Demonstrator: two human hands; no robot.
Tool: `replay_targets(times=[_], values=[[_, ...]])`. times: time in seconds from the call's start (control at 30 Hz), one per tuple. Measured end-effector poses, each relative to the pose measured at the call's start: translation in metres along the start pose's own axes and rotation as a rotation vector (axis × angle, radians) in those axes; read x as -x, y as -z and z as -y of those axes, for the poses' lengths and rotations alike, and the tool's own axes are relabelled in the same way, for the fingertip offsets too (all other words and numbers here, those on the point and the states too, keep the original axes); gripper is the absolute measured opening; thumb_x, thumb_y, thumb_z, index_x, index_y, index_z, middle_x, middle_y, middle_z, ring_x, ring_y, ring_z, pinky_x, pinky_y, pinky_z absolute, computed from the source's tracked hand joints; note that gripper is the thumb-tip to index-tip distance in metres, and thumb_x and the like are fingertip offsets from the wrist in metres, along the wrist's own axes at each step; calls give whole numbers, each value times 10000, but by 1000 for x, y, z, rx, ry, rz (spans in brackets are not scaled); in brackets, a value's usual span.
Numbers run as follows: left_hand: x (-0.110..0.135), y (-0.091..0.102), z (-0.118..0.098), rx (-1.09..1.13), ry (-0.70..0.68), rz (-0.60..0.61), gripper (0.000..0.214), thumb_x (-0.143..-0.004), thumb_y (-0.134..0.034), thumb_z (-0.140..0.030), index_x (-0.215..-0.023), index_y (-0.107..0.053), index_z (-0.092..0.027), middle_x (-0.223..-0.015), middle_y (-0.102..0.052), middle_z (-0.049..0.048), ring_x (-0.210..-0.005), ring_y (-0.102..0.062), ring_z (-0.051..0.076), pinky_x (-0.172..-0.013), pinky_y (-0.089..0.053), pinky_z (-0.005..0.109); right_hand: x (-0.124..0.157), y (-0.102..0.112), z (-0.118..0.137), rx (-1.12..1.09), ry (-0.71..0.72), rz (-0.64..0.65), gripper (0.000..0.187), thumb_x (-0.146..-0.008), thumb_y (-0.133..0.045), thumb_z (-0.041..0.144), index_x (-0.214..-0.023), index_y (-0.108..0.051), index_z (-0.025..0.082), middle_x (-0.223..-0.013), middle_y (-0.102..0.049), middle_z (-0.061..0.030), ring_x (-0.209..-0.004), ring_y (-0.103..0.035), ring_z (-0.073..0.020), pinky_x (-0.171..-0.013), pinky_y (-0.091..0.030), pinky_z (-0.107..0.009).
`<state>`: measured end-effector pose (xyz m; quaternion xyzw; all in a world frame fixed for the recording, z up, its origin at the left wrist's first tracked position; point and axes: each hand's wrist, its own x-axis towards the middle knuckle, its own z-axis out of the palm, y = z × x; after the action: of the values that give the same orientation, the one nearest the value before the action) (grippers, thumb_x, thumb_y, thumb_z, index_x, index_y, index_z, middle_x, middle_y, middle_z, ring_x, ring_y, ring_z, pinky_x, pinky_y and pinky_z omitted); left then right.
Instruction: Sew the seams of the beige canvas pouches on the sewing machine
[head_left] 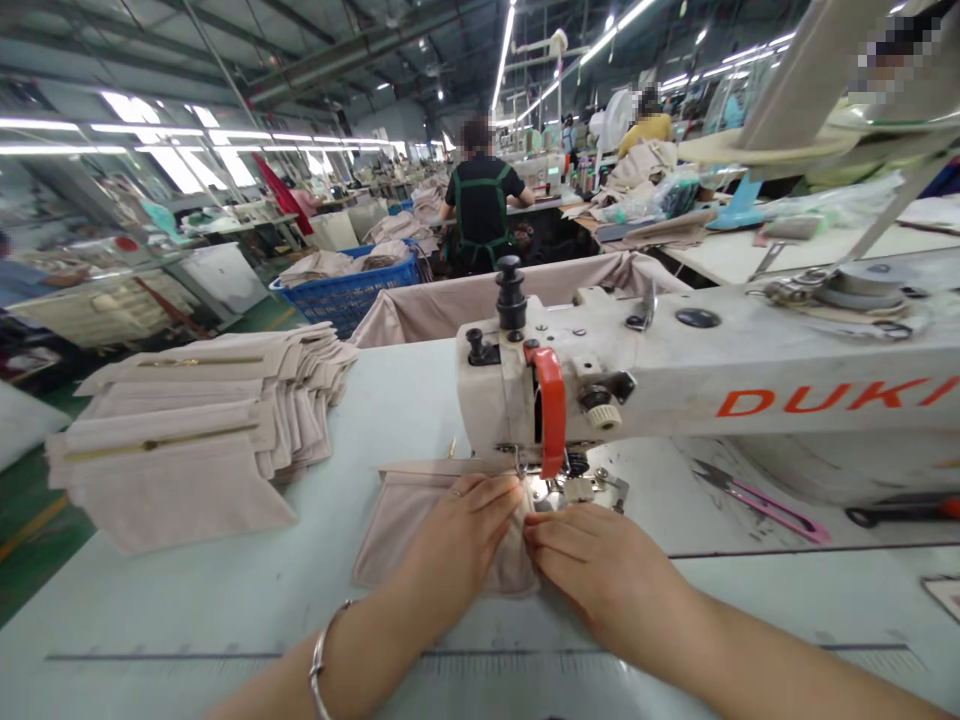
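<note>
A beige fabric panel [388, 530] lies on the pale table under the head of a white sewing machine [652, 385]. My left hand [463, 530] rests flat on top of it, fingers stretched toward the needle area and close together. At the panel's right edge, the fingers of my right hand [606, 560] are curled in and hold the cloth; the thumb is hidden. A small gold zipper pull [451, 448] stands up at the panel's far edge. The machine's orange guard [551, 410] hangs just beyond my fingertips, partly covering the needle.
Left on the table is a stack of beige zippered pieces [195, 420]. Pink-handled thread snips [772, 508] and a dark tool with a red end [900, 510] lie right, beneath the machine arm. Beyond are a blue basket [352, 300] and a co-worker [484, 200] seen from behind.
</note>
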<state>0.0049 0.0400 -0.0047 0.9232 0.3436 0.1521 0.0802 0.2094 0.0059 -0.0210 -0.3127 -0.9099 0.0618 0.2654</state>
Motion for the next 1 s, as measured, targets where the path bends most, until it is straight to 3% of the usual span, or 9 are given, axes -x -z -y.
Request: replay_targets(times=[0.4, 0.6, 0.67, 0.77, 0.83, 0.9, 1.0], values=[[-2, 0, 8, 17, 23, 25, 342, -966, -420, -135, -1292, -510, -187, -1297, -586, 59, -1204, -530, 185, -1084, -412, 373, 0, 1, 1, 42, -61, 45, 225, -861, -456, 31, -913, -638, 153, -1002, -681, -80, -1003, -614, -193, -842, -498, -323], [0, 5, 8, 114, 62, 50, 335, -972, -434, -153, -1287, -517, -231, -1316, -568, 35, -1231, -502, 179, -1084, -415, 378, 2, -7, 4, 23, -57, 31, 207, -884, -484, 50, -975, -640, 152, -1049, -682, -76, -1060, -598, -199, -933, -466, -348], [4, 8, 6, 119, 63, 71, 393, -944, -545, -272, -1328, -482, -214, -1366, -526, 54, -1288, -448, 214, -1114, -385, 413, 2, 5, 3, 0, -60, 47, 222, -880, -500, 64, -1021, -636, 170, -1087, -680, -61, -1063, -599, -185, -967, -442, -351], [13, 13, 1, 135, 3, 119, 706, -815, -705, -473, -1391, -415, -186, -1441, -445, 96, -1339, -390, 269, -1136, -360, 449, 7, 41, -1, -74, -115, 167, 324, -822, -515, 52, -1054, -632, 246, -1130, -669, -14, -1117, -570, -185, -1031, -382, -385], [17, 15, -2, 159, -67, 126, 578, -871, -656, -401, -1368, -448, -192, -1417, -475, 82, -1325, -417, 234, -1143, -360, 408, 11, 62, -9, -76, -166, 255, 471, -755, -490, -8, -1108, -615, 277, -1187, -639, -11, -1183, -519, -207, -1022, -380, -404], [19, 15, -5, 183, -113, 99, 387, -935, -524, -216, -1320, -496, -186, -1364, -530, 62, -1293, -455, 182, -1142, -364, 352, 14, 69, -21, -37, -204, 281, 507, -737, -497, -29, -1122, -607, 282, -1169, -626, -24, -1140, -525, -222, -963, -414, -401], [19, 12, -12, 184, -86, 32, 438, -856, -473, -66, -1282, -517, -153, -1328, -552, 70, -1268, -473, 184, -1129, -385, 346, 12, 53, -38, 66, -391, 154, 230, -805, -614, 91, -999, -607, 215, -983, -619, -55, -923, -568, -225, -807, -465, -364]])
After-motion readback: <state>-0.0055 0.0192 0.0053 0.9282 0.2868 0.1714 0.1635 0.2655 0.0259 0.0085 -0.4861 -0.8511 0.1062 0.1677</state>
